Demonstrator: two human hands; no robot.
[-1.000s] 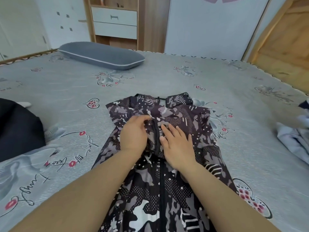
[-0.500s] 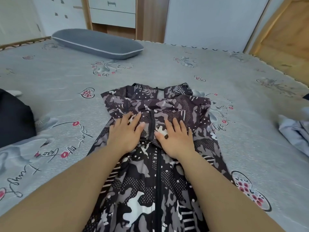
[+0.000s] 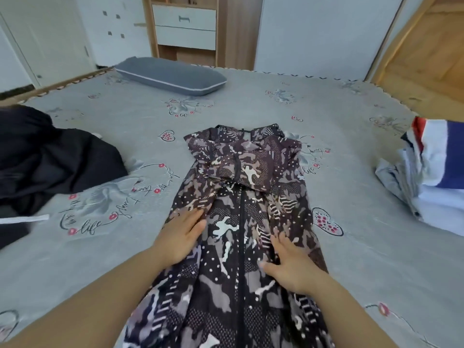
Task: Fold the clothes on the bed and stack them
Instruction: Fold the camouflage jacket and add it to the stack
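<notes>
Both hands, left hand (image 3: 182, 237) and right hand (image 3: 292, 266), lie flat and unclenched on the camouflage jacket (image 3: 241, 197), smoothing it; next probably comes folding it across.

Home bedroom. Big bed (image 3: 251, 101) with a grey printed sheet, hearts, flowers and script lettering on it, fills most of the view. Grey pillow (image 3: 170, 75) with pale piping lies at the far end. Clothes spread around on the sheet: a camouflage zip jacket (image 3: 241, 197) laid flat in the middle, a dark garment heap (image 3: 50, 156) on the left, a folded pile (image 3: 431, 177) on the right. Behind the bed, a wood-framed unit with white drawers (image 3: 184, 27), white wardrobe doors (image 3: 324, 33), and a white room door (image 3: 45, 38) at left. Wooden panelling (image 3: 426, 46) at right.
</notes>
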